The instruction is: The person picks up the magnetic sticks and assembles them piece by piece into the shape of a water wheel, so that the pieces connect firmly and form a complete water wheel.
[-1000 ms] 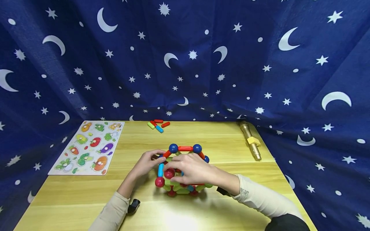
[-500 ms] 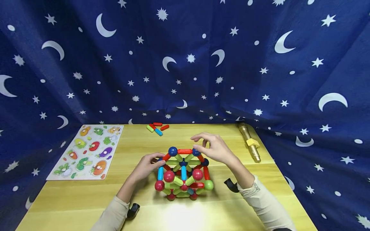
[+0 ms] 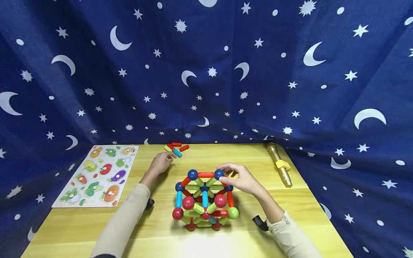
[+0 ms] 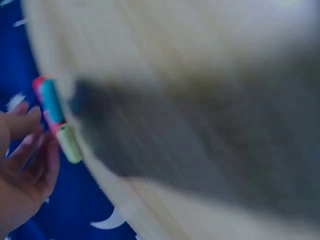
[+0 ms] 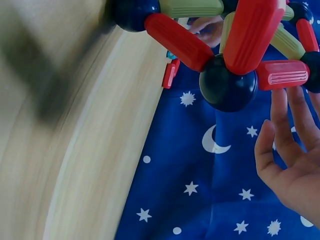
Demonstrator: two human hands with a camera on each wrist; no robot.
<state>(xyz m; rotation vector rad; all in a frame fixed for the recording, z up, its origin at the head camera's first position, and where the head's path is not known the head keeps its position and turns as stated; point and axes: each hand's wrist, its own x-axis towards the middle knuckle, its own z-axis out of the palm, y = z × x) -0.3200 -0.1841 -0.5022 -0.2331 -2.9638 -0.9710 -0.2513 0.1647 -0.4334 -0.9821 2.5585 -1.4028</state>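
Observation:
A ball-and-stick construction [image 3: 205, 200] of blue, red and green balls joined by coloured rods stands in the middle of the table. My right hand [image 3: 242, 177] is at its upper right corner, by a blue ball [image 3: 218, 174]. In the right wrist view its nearly straight fingertips touch a red rod [image 5: 282, 75]. My left hand [image 3: 161, 163] reaches toward loose toy rods at the back of the table, with bent fingers holding nothing. In the left wrist view it is beside a blue rod [image 4: 51, 99] and a green rod [image 4: 70, 143]; any contact is unclear.
At the left lies a board with vegetable pictures [image 3: 96, 175]. A gold tube [image 3: 279, 165] with a yellow collar lies back right. Red rods [image 3: 176, 144] sit near the far edge, in front of a blue star-patterned curtain [image 3: 206, 71].
My left hand has left the construction's left side and moved forward to the loose rods. My right hand has lifted off the front balls and shifted to the upper right corner.

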